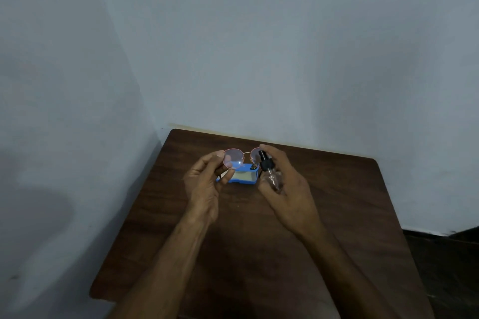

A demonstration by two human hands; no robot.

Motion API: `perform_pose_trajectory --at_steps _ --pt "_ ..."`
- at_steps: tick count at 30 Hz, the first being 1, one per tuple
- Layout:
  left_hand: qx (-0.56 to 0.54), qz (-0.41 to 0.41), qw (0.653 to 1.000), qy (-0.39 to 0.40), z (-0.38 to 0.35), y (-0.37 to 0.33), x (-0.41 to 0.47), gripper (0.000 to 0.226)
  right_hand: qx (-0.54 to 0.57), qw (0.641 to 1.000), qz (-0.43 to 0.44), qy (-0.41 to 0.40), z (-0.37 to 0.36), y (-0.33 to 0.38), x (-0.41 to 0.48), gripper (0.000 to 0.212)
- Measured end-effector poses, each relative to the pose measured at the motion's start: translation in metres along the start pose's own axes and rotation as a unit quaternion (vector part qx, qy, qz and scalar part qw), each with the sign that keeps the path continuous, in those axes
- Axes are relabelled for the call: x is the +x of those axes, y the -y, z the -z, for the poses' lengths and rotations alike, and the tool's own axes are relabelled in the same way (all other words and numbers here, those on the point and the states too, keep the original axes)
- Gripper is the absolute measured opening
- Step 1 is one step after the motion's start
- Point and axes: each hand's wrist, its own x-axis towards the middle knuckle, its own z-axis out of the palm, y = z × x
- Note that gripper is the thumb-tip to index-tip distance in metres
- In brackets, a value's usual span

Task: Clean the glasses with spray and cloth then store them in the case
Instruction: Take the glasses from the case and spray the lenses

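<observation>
My left hand [204, 186] holds up a pair of round glasses [234, 158] with a thin pink-gold frame, gripping them at their left edge above the table. My right hand [287, 186] is closed around a small clear spray bottle [272, 176] with a black nozzle, its forefinger on top of the nozzle. The nozzle sits right in front of the glasses' right lens. A blue glasses case [242, 178] lies open on the table below the glasses, with a pale lining or cloth inside; I cannot tell which.
A dark brown wooden table [337, 202] stands in a corner, against pale walls at the back and left. Dark floor shows past the table's right edge. Both forearms reach in from the near side.
</observation>
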Motion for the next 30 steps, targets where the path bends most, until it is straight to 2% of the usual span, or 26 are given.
perform_pose_trajectory --at_steps 3,9,13,23,30 --pt "0.001 -0.002 1.0 0.006 0.005 -0.003 -0.001 0.011 -0.111 0.994 0.007 0.004 -0.01 0.018 -0.001 0.065" --pt "0.0 0.016 1.0 0.003 0.012 -0.004 -0.004 0.01 -0.186 0.982 0.01 -0.018 -0.039 0.031 -0.008 0.061" --pt "-0.006 0.02 1.0 0.013 0.019 -0.005 -0.005 0.009 -0.193 0.981 -0.011 -0.029 -0.051 0.028 -0.011 0.063" --pt "0.02 0.016 0.999 0.031 0.039 -0.012 -0.005 0.02 -0.185 0.982 0.014 -0.037 -0.073 0.036 -0.011 0.061" --pt "0.033 0.019 0.999 0.037 0.042 -0.017 -0.005 0.021 -0.173 0.984 -0.012 -0.033 -0.08 0.036 -0.01 0.065"
